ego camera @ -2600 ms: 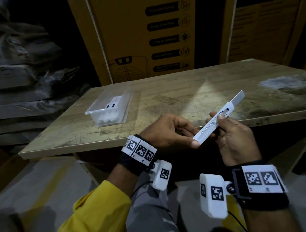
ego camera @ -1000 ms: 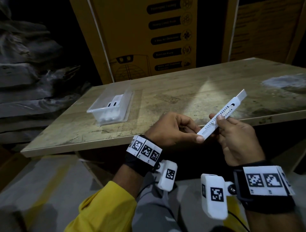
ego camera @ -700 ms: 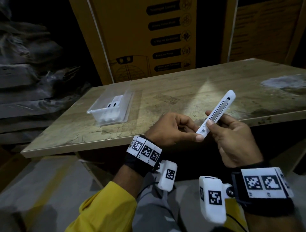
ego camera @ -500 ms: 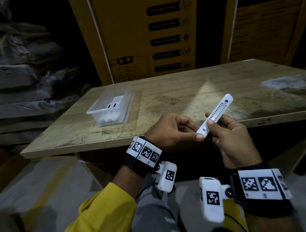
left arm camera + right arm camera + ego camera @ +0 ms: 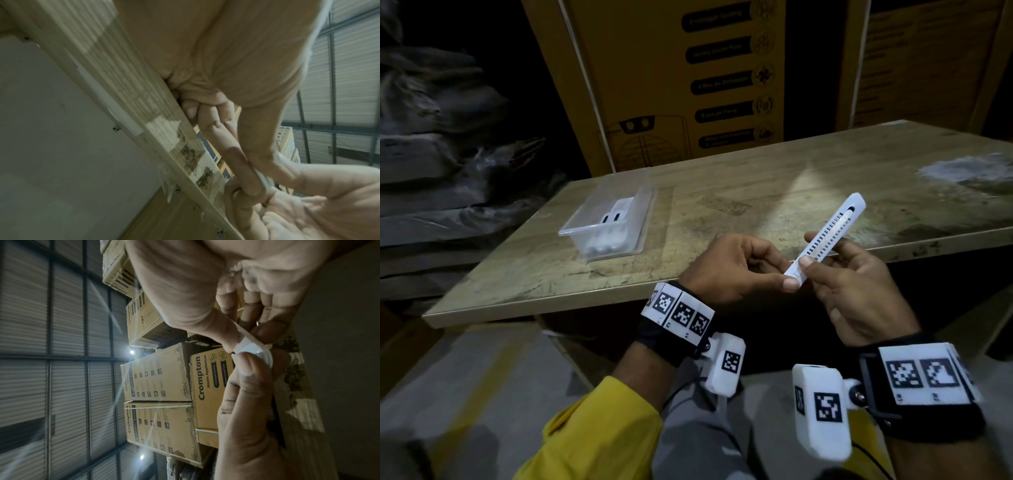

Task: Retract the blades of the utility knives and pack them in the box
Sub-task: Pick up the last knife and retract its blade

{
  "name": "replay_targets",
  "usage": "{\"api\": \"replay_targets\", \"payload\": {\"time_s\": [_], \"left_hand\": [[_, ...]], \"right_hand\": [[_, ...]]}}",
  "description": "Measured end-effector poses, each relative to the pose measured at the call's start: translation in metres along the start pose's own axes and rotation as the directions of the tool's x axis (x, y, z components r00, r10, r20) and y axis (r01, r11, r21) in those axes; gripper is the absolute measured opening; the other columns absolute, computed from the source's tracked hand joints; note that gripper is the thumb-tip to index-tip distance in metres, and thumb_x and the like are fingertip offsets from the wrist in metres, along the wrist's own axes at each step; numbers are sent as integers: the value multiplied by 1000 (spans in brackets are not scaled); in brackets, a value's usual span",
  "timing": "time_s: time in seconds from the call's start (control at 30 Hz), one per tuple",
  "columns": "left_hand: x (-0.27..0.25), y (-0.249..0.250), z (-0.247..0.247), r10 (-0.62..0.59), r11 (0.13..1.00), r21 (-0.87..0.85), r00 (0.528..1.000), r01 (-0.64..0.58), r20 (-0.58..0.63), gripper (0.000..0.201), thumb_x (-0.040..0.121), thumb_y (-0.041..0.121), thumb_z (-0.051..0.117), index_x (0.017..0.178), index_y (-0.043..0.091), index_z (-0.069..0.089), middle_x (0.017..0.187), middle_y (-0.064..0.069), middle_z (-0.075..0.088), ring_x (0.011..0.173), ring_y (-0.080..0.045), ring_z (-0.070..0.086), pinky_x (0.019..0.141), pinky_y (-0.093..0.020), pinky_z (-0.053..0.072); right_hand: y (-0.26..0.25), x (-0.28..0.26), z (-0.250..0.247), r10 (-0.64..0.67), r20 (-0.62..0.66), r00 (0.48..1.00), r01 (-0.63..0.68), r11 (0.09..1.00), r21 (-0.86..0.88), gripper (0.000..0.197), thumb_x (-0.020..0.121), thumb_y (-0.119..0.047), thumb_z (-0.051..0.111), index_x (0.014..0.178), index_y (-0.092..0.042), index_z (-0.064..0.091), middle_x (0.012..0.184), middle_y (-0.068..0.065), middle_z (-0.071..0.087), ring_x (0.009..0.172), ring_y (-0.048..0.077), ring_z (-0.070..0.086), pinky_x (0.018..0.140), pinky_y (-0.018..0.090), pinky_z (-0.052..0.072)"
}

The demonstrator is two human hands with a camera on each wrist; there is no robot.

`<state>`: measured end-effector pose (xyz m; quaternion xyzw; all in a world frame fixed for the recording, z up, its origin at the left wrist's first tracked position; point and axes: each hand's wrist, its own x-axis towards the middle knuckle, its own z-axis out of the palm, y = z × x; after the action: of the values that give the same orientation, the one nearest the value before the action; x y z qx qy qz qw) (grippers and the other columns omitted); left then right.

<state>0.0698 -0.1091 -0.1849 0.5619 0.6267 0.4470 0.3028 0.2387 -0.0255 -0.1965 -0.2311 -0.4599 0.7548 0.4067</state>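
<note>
A white utility knife (image 5: 828,236) is held slantwise over the near edge of the wooden table (image 5: 756,192), with no blade showing at its far tip. My left hand (image 5: 736,267) pinches its near end between thumb and forefinger. My right hand (image 5: 856,281) cradles the body from below, its thumb pressed on the slider near the bottom of the slot. In the right wrist view the knife (image 5: 255,352) shows end on between both thumbs. A clear plastic box (image 5: 609,222) at the table's left holds white knives.
Tall yellow cardboard cartons (image 5: 688,78) stand behind the table. Dark stacked sacks (image 5: 441,137) lie to the left. A pale dusty patch (image 5: 969,171) marks the table's far right. The floor below is grey concrete.
The blade that stuck out of the knife's far tip has slid back into the body as my right thumb moved down the slot. Both hands kept their hold on the knife.
</note>
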Motion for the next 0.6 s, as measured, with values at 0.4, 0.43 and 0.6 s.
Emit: {"api": "replay_targets", "payload": {"time_s": [0.4,0.43,0.6], "left_hand": [[0,-1,0,22,1000,2,1000,-22,-15,36,77,27,94,102,4,83,102,-24,84,89,-28,77,90,-46,57],[0,-1,0,24,1000,3,1000,-24,-17,33,79,24,94,103,4,83,102,-23,84,89,-26,77,89,-44,58],[-2,1,0,34,999,9,999,-34,-25,19,88,9,90,104,3,82,92,-8,85,78,-9,76,76,-23,58]], "right_hand": [[1,1,-2,-7,3,1000,7,999,-44,30,91,8,62,105,-17,67,93,12,69,96,31,68,87,39,58],[1,1,-2,-15,-1,1000,15,999,-48,29,91,8,63,106,-17,67,93,13,69,97,32,68,91,42,57],[4,1,1,-73,-59,996,68,994,-86,31,89,3,67,117,-9,64,97,15,73,101,38,72,99,54,54]]}}
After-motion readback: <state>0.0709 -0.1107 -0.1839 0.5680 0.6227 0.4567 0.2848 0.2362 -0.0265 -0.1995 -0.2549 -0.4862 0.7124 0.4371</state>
